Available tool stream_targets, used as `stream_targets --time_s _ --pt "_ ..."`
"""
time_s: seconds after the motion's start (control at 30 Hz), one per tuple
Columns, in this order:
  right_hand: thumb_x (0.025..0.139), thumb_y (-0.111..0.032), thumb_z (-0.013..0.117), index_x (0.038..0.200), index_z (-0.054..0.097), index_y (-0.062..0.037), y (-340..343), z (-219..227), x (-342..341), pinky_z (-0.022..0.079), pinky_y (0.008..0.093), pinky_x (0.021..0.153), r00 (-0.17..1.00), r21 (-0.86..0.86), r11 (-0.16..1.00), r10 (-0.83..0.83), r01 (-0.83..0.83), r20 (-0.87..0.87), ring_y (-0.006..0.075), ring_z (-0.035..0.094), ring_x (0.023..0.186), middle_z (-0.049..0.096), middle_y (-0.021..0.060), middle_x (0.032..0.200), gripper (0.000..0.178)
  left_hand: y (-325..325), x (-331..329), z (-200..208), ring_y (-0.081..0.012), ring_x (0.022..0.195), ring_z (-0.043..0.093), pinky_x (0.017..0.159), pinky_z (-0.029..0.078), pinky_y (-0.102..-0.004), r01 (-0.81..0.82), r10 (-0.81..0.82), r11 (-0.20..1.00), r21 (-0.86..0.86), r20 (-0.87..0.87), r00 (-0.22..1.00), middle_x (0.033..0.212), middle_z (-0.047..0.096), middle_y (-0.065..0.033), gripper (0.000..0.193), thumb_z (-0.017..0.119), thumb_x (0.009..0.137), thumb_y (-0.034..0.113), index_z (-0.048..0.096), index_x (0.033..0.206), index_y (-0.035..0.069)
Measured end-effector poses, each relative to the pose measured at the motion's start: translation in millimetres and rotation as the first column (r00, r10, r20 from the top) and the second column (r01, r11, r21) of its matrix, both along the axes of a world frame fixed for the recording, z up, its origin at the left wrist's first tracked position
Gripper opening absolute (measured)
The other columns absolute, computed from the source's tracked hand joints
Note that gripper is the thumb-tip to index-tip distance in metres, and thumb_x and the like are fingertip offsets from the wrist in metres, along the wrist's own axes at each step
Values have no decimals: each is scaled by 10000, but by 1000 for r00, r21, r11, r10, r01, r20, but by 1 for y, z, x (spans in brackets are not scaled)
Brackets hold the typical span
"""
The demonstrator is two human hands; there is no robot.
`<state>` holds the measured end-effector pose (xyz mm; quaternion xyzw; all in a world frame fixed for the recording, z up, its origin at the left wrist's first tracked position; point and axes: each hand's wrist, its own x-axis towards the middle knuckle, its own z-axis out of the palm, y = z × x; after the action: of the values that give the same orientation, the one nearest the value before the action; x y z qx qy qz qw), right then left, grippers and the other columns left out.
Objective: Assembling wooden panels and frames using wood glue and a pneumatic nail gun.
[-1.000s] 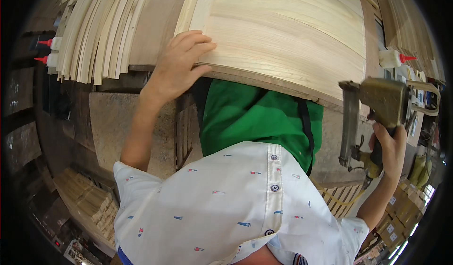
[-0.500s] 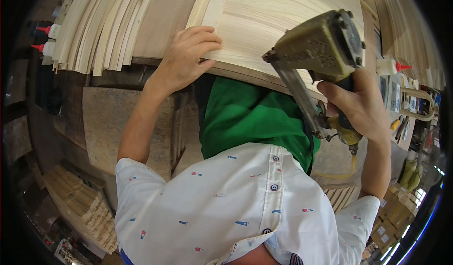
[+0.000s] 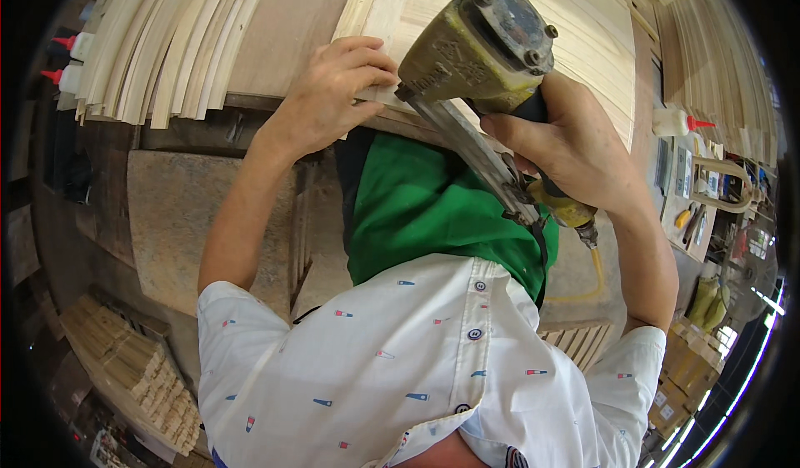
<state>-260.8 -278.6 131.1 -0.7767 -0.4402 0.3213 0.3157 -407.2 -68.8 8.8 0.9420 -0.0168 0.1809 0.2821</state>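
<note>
My right hand [image 3: 575, 139] is wrapped round the black grip of a worn yellow pneumatic nail gun [image 3: 475, 51]. A yellow air hose [image 3: 598, 272] trails from its rear end. The gun's nose is close to the fingers of my left hand [image 3: 337, 93], over the near left corner of a pale wooden panel [image 3: 583, 47]. My left hand rests on that corner's frame strip [image 3: 375, 18], fingers bent over the wood and thumb apart at the near edge. The gun hides part of the panel and its near edge.
Long thin wooden strips [image 3: 158, 43] lie stacked at the left of the bench, with two red-tipped white glue bottles [image 3: 71, 76] beside them. More strips [image 3: 721, 76] and another glue bottle [image 3: 671, 122] are at the right. A wood stack [image 3: 137, 376] stands low at the left.
My right hand has carried the nail gun left and slightly away from me, bringing its nose close to my left hand. The left hand stays on the panel's corner.
</note>
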Motion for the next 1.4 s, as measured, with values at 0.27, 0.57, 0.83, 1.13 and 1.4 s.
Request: stream_targets --time_s 0.27,0.57,0.83,1.13,1.4 --pt "852 -168 678 969 606 42 -22 11 3 431 251 509 994 -54 997 -48 53 102 87 535 566 587 31 676 251 0 -2 -4 -258 1243 497 1046 382 -401 -29 27 998 -49 -32 999 1131 645 -39 219 710 749 64 688 964 33" --pt "827 -179 682 891 593 53 -82 23 20 428 299 493 960 -199 942 -250 271 127 121 532 520 594 71 621 256 -3 0 2 -259 1277 472 1067 384 -398 -26 26 1000 1 -100 995 1166 634 -40 319 723 709 -4 661 1020 33" --pt "831 -133 664 906 608 46 -154 30 35 410 271 490 862 -344 797 -499 496 88 97 525 534 577 37 618 202 -9 1 9 -291 1295 458 1080 384 -409 -19 15 999 -29 -146 989 1192 620 -74 359 698 676 -87 642 1016 10" --pt "797 -137 732 918 606 47 -230 30 73 473 250 520 653 -72 650 -756 757 36 116 590 548 621 49 673 254 -8 -5 4 -280 1320 448 1043 438 -392 -79 85 996 41 -194 977 1292 591 -86 432 679 746 -83 653 1161 36" --pt "863 -209 694 895 581 -7 -329 -15 147 508 270 477 398 39 396 -906 917 -146 135 596 518 583 49 679 233 -10 -9 2 -298 1283 491 1050 415 -416 -104 121 984 143 -114 986 1281 600 -108 408 685 741 -67 658 1138 21"
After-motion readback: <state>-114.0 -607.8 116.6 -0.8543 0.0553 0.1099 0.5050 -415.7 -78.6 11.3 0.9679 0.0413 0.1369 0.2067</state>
